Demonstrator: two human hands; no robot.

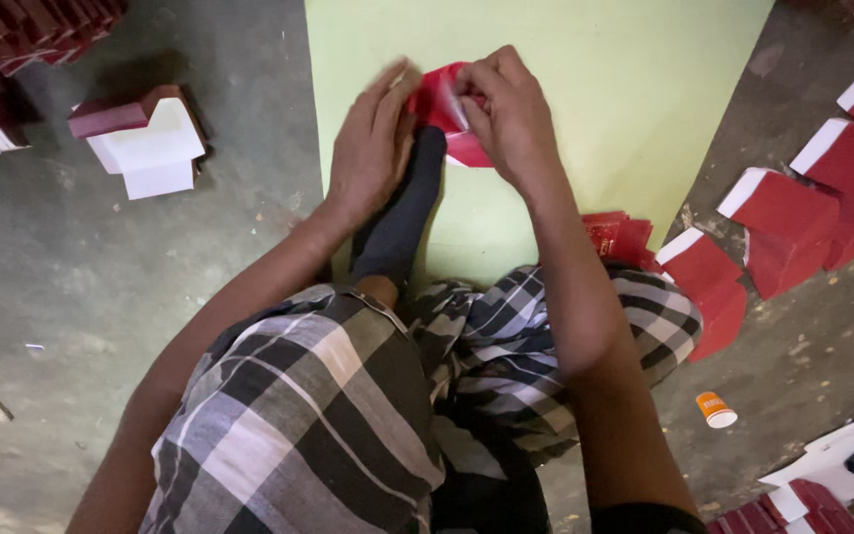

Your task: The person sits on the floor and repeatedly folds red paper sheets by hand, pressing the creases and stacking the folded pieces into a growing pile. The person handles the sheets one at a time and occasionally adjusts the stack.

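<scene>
I sit on the floor with a light green sheet (625, 99) spread in front of me. My left hand (373, 143) and my right hand (511, 119) both grip a small red paper piece (442, 104) with a white inner side, held just above the sheet. The left hand is slightly blurred. My foot in a dark sock (402, 222) stretches out under the hands and rests on the sheet. My legs are covered by a grey and white checked cloth (348, 396).
Folded red and white boxes (793, 213) lie in a row at the right. A stack of them (145, 138) stands at the left, more at the top left (12, 40). A small orange cap (716, 408) lies on the grey concrete floor (81, 287).
</scene>
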